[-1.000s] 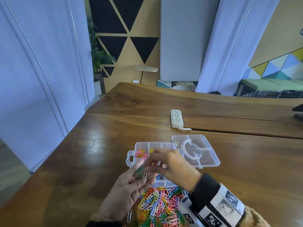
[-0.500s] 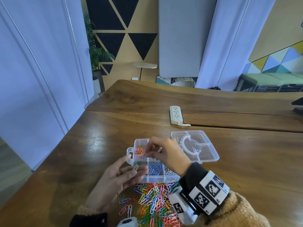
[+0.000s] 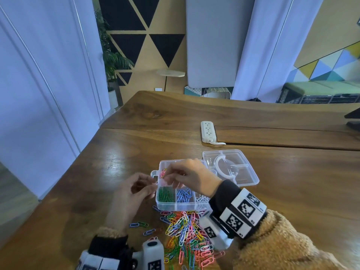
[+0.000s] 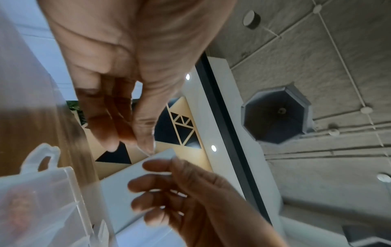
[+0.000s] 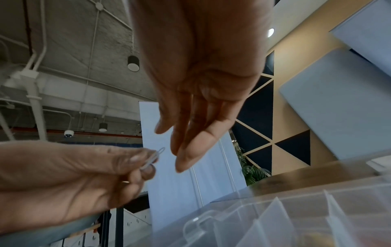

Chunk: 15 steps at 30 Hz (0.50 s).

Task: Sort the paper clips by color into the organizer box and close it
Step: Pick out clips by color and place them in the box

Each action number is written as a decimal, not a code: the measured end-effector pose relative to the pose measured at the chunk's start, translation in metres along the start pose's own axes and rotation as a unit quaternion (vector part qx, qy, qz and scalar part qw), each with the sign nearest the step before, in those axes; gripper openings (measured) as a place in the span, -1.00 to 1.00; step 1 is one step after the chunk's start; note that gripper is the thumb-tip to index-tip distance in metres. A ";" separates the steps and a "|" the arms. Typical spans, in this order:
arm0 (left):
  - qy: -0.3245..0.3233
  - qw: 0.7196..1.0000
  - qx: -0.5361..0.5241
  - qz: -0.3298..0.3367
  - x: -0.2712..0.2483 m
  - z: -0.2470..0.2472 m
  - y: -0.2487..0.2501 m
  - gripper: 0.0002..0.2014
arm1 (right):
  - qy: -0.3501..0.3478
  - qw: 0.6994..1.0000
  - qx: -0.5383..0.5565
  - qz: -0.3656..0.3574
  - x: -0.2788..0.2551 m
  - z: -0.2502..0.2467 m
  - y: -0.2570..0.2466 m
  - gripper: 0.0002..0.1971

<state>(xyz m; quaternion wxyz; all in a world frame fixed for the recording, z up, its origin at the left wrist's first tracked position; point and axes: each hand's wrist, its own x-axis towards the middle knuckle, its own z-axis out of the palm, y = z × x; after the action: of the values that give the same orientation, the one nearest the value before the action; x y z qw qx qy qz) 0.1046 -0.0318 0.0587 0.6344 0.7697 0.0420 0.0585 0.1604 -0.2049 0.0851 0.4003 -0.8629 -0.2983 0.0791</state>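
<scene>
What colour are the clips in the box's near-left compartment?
Green clips, seen best in the head view.

Both hands crowd the organizer box (image 3: 175, 206) far-left corner: right hand (image 3: 191, 177) above the back row, left hand (image 3: 134, 191) just beside its left wall. Near edge blocked by loose clip pile (image 3: 187, 232). Open lid (image 3: 243, 172) blocks the right side. Table (image 3: 302, 191) further right is free, power strip (image 3: 208, 132) well behind.

Count: organizer box (image 3: 176, 206) ×1, six compartments visible; detached clear lid (image 3: 245, 172) ×1 at its 2 o'clock; power strip (image 3: 208, 131) ×1 at 12 o'clock; hands ×2; loose paper clips (image 3: 187, 232) on the surface at 6 o'clock, too many to count
</scene>
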 end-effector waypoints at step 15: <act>-0.208 0.904 0.369 0.052 0.003 -0.015 0.001 -0.80 | -0.028 0.955 -0.287 0.070 -0.037 -0.031 0.040 -0.84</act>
<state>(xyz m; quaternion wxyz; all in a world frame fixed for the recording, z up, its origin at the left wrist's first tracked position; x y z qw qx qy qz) 0.1057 -0.0167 0.0631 0.2950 0.9446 -0.1128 -0.0895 0.1600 -0.2663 0.0724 0.1204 -0.9576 -0.2581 0.0425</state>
